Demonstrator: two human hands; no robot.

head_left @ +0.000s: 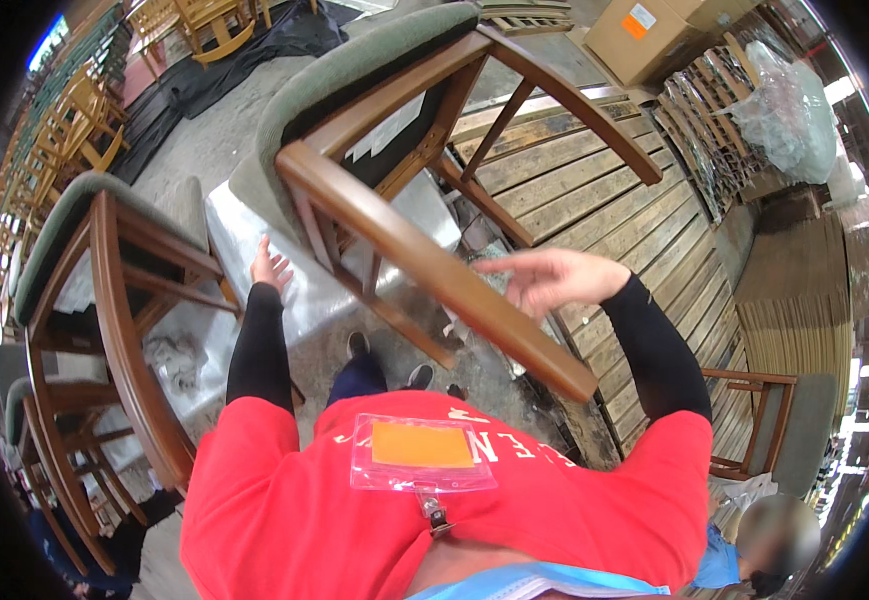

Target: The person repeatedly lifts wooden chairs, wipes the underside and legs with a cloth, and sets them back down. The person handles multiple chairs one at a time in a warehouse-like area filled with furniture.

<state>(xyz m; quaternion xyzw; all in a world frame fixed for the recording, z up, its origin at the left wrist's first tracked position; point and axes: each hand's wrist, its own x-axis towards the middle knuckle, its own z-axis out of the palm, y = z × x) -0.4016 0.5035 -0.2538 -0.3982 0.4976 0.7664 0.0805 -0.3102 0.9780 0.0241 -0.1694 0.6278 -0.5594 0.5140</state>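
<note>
A brown wooden chair (pixel 395 235) with a grey-green upholstered seat (pixel 295 95) lies tipped over in front of me, its legs sticking out to the right and toward me. It rests over a surface wrapped in shiny plastic (pixel 235 225). My left hand (pixel 272 266) is open with the fingers apart, just left of the chair and below its upholstery. My right hand (pixel 560 280) is open beside the near leg, index finger stretched along it. Whether that hand touches the wood I cannot tell.
More upholstered chairs (pixel 110 260) stand close on my left. A slatted wooden pallet (pixel 595 180) lies to the right, with a cardboard box (pixel 645 40) and flat cardboard stacks (pixel 795 290) beyond. Another chair (pixel 800 430) and a person in blue (pixel 720 555) are at the lower right.
</note>
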